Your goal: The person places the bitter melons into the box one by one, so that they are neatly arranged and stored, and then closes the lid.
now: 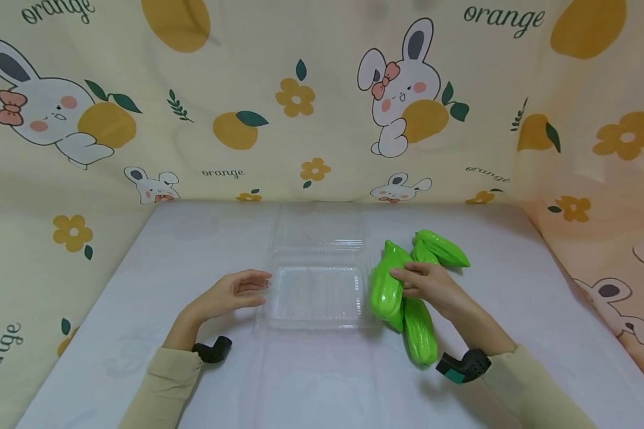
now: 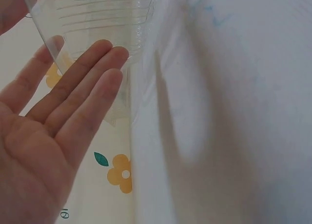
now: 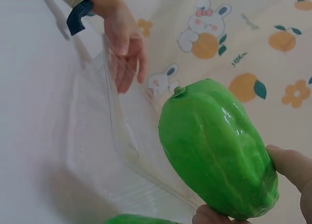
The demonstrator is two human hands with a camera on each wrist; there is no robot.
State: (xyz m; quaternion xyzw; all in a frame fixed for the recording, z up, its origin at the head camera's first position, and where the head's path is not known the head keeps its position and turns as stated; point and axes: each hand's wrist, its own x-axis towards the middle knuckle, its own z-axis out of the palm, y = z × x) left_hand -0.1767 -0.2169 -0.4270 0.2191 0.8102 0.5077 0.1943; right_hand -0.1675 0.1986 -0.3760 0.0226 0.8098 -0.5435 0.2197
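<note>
A clear plastic clamshell box (image 1: 316,326) lies with its lid (image 1: 319,229) folded back on the far side. My right hand (image 1: 434,289) pinches a green papaya (image 1: 387,292) between thumb and fingers, just off the box's right side. The right wrist view shows this papaya (image 3: 219,151) raised, its ridged skin shiny and a short stem at one end. My left hand (image 1: 231,296) is beside the box's left rim, and its fingers (image 2: 87,97) stretch loosely along the clear wall in the left wrist view.
Several more green papayas are right of the box: one (image 1: 421,333) nearer me and one (image 1: 442,247) farther back, with others partly hidden. The white tabletop (image 1: 193,238) ends at a patterned cloth backdrop (image 1: 322,131), which also rises along both sides.
</note>
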